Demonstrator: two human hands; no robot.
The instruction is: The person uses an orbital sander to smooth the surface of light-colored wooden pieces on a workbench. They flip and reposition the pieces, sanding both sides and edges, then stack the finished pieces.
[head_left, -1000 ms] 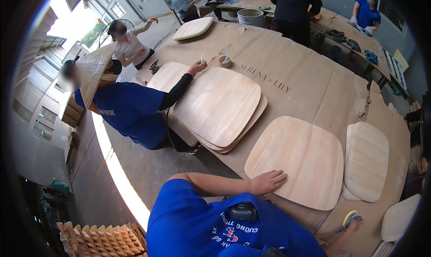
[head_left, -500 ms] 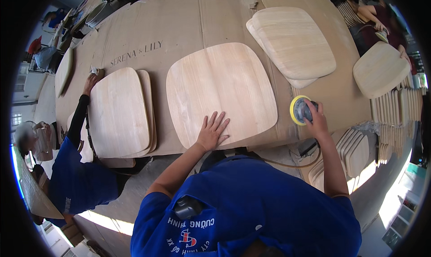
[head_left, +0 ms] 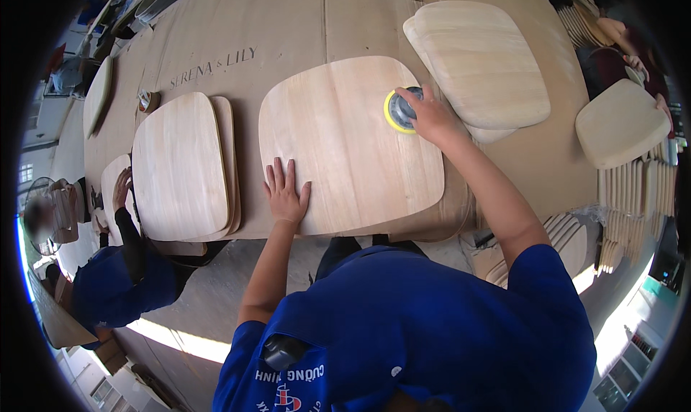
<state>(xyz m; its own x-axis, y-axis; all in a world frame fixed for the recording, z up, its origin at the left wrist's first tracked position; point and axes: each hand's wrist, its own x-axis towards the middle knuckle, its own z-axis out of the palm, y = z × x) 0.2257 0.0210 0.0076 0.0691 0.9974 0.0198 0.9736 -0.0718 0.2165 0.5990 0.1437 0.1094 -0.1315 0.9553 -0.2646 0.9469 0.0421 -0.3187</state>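
A rounded wooden panel [head_left: 349,142] was laid flat on the brown-covered bench [head_left: 288,30], directly in front of the person. The left hand [head_left: 286,194] was pressed palm down on the panel's near edge, its grip spread, fingers apart and nothing held. The right hand [head_left: 430,115] was wrapped over a round sander with a yellow pad [head_left: 398,110], the grip closed around its body, and the pad was set on the panel's far right corner. Just beyond that corner, a stack of paler curved panels [head_left: 479,66] was seen on the bench. To the left, a second stack of panels [head_left: 183,167] was laid, well apart from the first, and its far-left edge was touched by a co-worker's hand [head_left: 121,187].
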